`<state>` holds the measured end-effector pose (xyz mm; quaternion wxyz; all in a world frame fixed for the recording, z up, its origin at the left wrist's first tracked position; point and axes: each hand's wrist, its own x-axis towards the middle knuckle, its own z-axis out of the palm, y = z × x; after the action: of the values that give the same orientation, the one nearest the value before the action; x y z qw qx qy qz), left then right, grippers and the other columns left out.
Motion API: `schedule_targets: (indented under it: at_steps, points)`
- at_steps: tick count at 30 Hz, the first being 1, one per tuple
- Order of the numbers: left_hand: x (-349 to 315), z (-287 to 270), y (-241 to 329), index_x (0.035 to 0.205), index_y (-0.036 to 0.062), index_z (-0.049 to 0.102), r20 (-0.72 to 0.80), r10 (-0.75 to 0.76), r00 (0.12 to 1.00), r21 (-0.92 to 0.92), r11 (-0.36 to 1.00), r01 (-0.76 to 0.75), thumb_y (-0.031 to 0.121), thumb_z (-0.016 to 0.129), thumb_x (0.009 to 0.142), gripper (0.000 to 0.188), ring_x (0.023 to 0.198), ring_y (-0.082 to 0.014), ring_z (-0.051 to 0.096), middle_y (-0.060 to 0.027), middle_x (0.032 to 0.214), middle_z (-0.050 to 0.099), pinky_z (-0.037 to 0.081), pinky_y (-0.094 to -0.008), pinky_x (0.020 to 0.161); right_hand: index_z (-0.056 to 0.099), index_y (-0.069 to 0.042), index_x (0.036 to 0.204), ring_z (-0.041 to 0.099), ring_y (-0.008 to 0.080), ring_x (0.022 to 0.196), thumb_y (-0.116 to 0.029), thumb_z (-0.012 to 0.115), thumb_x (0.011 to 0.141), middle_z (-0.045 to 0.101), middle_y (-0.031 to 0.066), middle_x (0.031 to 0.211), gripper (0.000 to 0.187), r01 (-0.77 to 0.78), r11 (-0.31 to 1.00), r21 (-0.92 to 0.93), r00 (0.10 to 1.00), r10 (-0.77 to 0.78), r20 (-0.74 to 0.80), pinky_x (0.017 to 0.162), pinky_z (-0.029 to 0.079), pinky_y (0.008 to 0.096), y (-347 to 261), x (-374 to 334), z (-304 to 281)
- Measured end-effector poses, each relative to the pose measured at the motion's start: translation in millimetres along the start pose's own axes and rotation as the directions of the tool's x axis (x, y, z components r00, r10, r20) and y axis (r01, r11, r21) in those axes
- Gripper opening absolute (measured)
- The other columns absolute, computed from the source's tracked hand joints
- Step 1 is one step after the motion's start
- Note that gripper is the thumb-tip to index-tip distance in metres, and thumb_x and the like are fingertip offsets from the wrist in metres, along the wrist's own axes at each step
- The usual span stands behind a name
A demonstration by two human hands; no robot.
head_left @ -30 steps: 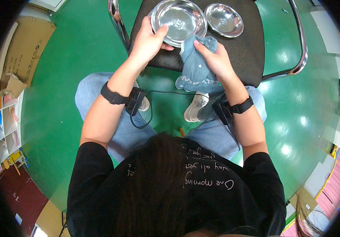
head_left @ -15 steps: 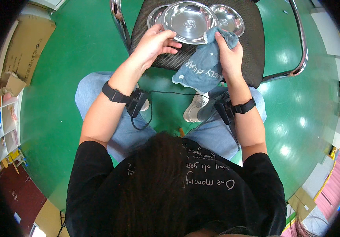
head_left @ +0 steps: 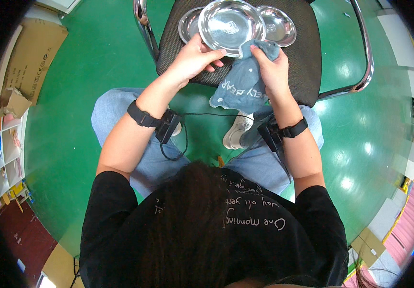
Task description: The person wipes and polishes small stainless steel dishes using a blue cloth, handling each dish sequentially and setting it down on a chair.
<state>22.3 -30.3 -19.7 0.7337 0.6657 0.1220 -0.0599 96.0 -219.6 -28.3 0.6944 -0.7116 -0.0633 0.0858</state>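
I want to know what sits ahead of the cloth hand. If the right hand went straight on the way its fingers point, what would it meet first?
Most likely the steel plate that the left hand holds: the right hand, gripping the blue cloth, points at its near rim. Depth is unclear.

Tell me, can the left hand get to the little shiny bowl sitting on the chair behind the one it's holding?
Probably not right now. The left hand is busy holding the big steel bowl, which also covers much of the small bowl on the chair seat. It lies close, though, so a freed hand could likely reach it.
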Motion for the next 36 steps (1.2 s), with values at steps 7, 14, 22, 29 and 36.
schedule_targets:
  at_steps: [7, 14, 22, 29, 36]
  points:
    - [5.8, -10.7, -3.3, 0.118, 0.0049, 0.049, 0.024, 0.249, 0.968, 0.34, 0.909, -0.242, 0.021, 0.057, 0.09, 0.033, 0.074, -0.0144, 0.062, -0.0089, 0.1, 0.063, 0.05, -0.0282, 0.062, 0.064, 0.001, 0.089, 0.061, 0.013, 0.072, -0.009, 0.071, 0.076, 0.066, 0.0054, 0.084, 0.018, -0.041, 0.994, 0.1, 0.964, 0.066, -0.258, 0.066, 0.048, 0.0272, -5.3, 35.9, -38.6]
    - [2.8, -39.1, 4.7, 0.107, 0.0036, 0.051, -0.156, 0.464, 0.872, 0.944, 0.331, -0.007, 0.03, 0.056, 0.088, 0.033, 0.075, -0.0342, 0.064, -0.0186, 0.082, 0.064, 0.051, -0.0429, 0.067, 0.067, 0.003, 0.087, 0.063, 0.0165, 0.074, -0.015, 0.073, 0.071, 0.068, 0.0087, 0.082, 0.024, 0.04, 0.963, -0.267, 0.904, -0.148, -0.401, 0.069, 0.049, 0.0299, 1.3, 67.1, -74.3]
    - [4.6, -41.2, 5.6, 0.083, -0.0004, 0.063, -0.237, 0.245, 0.94, 0.94, 0.302, 0.159, 0.045, 0.05, 0.09, 0.048, 0.083, -0.0372, 0.065, -0.0219, 0.084, 0.066, 0.051, -0.0465, 0.072, 0.068, 0.004, 0.084, 0.065, 0.0188, 0.074, -0.022, 0.074, 0.069, 0.069, 0.0118, 0.08, 0.031, -0.039, 0.928, -0.371, 0.896, -0.132, -0.425, 0.072, 0.05, 0.0316, 15.3, 80.1, -79.5]
    - [7.0, -35.1, 8.6, 0.083, -0.0015, 0.068, -0.262, 0.149, 0.954, 0.94, 0.265, 0.217, 0.05, 0.046, 0.089, 0.057, 0.085, -0.037, 0.065, -0.0218, 0.085, 0.067, 0.052, -0.0452, 0.075, 0.068, 0.004, 0.087, 0.065, 0.0188, 0.076, -0.023, 0.073, 0.071, 0.069, 0.0122, 0.083, 0.031, -0.076, 0.893, -0.443, 0.927, -0.1, -0.361, 0.072, 0.05, 0.0317, 6.6, 76.2, -74.7]
    - [8.6, -32.9, 9.6, 0.083, -0.0021, 0.069, -0.264, 0.168, 0.95, 0.945, 0.243, 0.22, 0.05, 0.048, 0.087, 0.057, 0.082, -0.0359, 0.066, -0.0214, 0.084, 0.067, 0.053, -0.0446, 0.074, 0.064, 0.005, 0.099, 0.065, 0.0247, 0.086, -0.027, 0.074, 0.07, 0.068, 0.0151, 0.093, 0.044, -0.066, 0.85, -0.522, 0.921, -0.15, -0.36, 0.08, 0.049, 0.0344, 8.1, 76.8, -74.9]
